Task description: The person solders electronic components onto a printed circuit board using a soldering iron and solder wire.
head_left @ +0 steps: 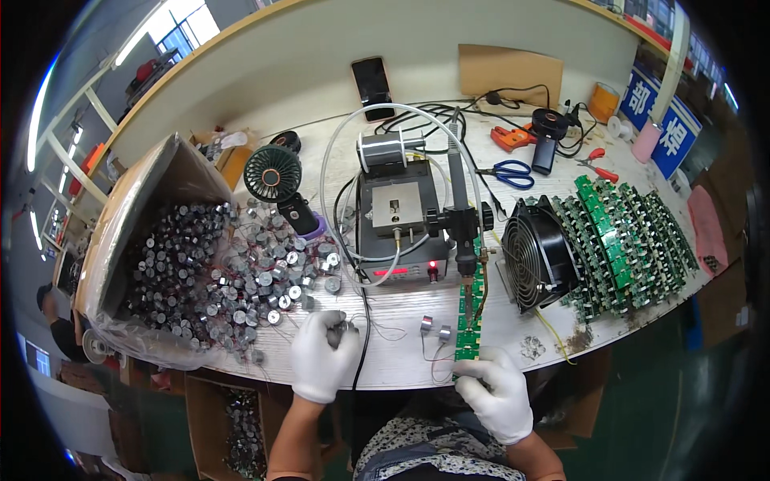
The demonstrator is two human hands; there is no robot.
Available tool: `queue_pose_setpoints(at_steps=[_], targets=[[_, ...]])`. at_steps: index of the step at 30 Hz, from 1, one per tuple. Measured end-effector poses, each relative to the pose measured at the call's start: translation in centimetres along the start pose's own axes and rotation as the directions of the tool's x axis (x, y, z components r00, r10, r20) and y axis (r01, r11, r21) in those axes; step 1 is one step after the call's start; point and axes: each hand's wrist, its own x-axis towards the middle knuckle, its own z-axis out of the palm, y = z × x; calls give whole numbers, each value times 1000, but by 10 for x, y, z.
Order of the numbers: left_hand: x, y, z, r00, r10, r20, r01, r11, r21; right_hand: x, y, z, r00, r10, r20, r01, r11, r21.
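Observation:
My left hand (pixel 323 358), in a white glove with dark fingertips, is closed in a pinch on a small motor (pixel 350 326), mostly hidden by the fingers. Thin wires trail right from it across the white table. My right hand (pixel 499 394), also gloved, grips the near end of a long green circuit board strip (pixel 468 341). That strip runs away from me beneath a black soldering iron (pixel 464 240) held in a stand. Two small silver motors (pixel 435 327) with thin wires lie left of the strip.
Left, a plastic-lined box (pixel 112 264) spills many motors (pixel 273 280) onto the table. A solder feeder (pixel 401 208) stands in the middle, beside a handheld fan (pixel 277 180). Right are a black fan (pixel 539 255), stacked circuit boards (pixel 622 244), blue scissors (pixel 512 174) and red-handled pliers (pixel 597 166).

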Motion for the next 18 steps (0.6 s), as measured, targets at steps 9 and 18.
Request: queue_pose_setpoints(at_steps=[9,18], targets=[[-69,42,33,996,86,-26,-87,838,-539,1,4,1,994,-54,93,55,998,-5],[-65,60,43,892,404,205,-313,877,-364,-2,14,0,993,-81,83,65,981,182]])
